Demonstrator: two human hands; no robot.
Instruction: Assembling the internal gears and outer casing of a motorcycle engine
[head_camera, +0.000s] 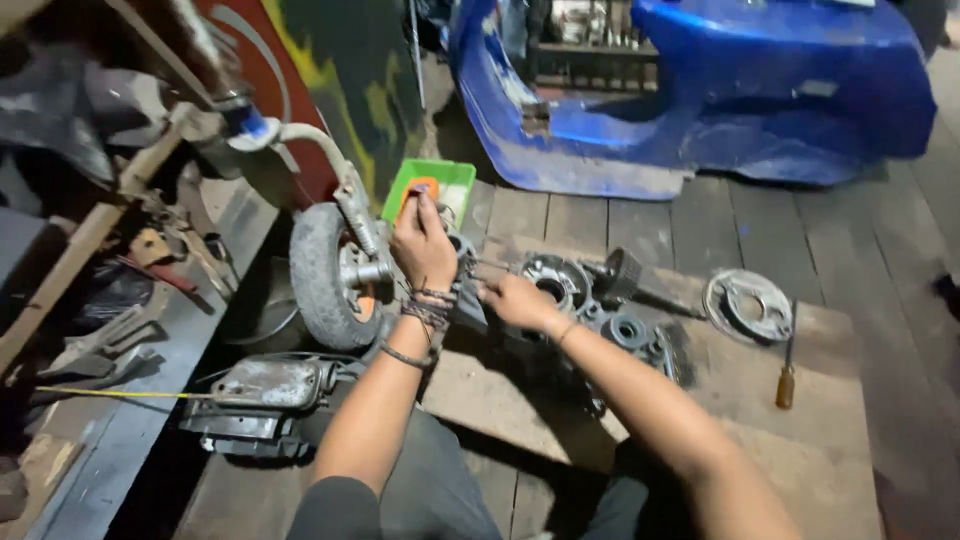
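While our left hand (422, 243) closes on an orange-handled tool (417, 189) just beyond it, our right hand (515, 300) pinches the grey engine casing (560, 290) lying directly beneath both: judged heavy, rigid, oily, best gripped by its outer rim.

One head-worn view, looking down and forward

The single camera sits on the person's head, tilted down over both forearms; it faces a wooden plank floor (600, 225) at close working range; the blue scooter body (760, 90) fills the far upper edge; no second view shares the scene.
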